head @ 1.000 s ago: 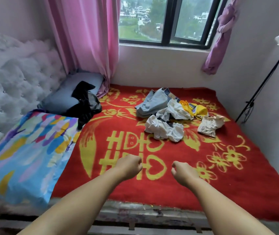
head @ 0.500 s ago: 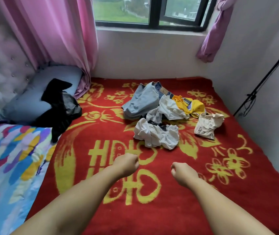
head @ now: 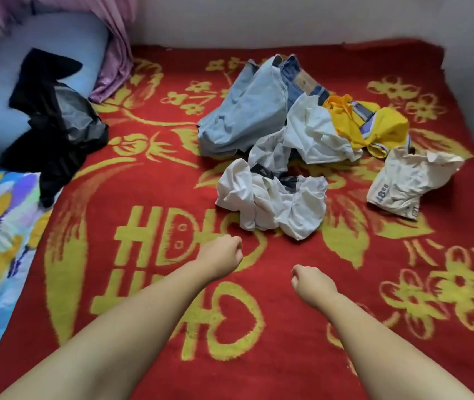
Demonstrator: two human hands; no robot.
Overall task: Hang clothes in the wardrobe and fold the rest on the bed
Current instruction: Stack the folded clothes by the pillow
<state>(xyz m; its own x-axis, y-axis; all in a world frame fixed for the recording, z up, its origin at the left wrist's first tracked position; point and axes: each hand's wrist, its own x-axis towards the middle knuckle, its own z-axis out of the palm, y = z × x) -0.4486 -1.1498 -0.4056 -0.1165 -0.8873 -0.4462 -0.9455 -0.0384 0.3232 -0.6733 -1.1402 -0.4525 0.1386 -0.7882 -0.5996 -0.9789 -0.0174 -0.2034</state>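
Over the red and yellow blanket (head: 149, 174) on the bed, both arms are reaching forward, the left hand (head: 220, 254) and right hand (head: 310, 284) each curling into a fist and gripping nothing. Just beyond the left hand a crumpled white garment (head: 270, 203) is lying, with jeans (head: 244, 111), a yellow top (head: 374, 122) and a cream printed piece (head: 403, 183) heaped farther off. Far left of the hands, black clothing (head: 54, 125) is draping over a blue pillow (head: 56, 47).

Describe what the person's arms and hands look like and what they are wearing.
Both forearms are bare from the bottom edge of the picture up to the wrists; no sleeve shows. The left hand and the right hand wear no glove, and no ring, watch, bracelet or other marking is visible on the sides that show.
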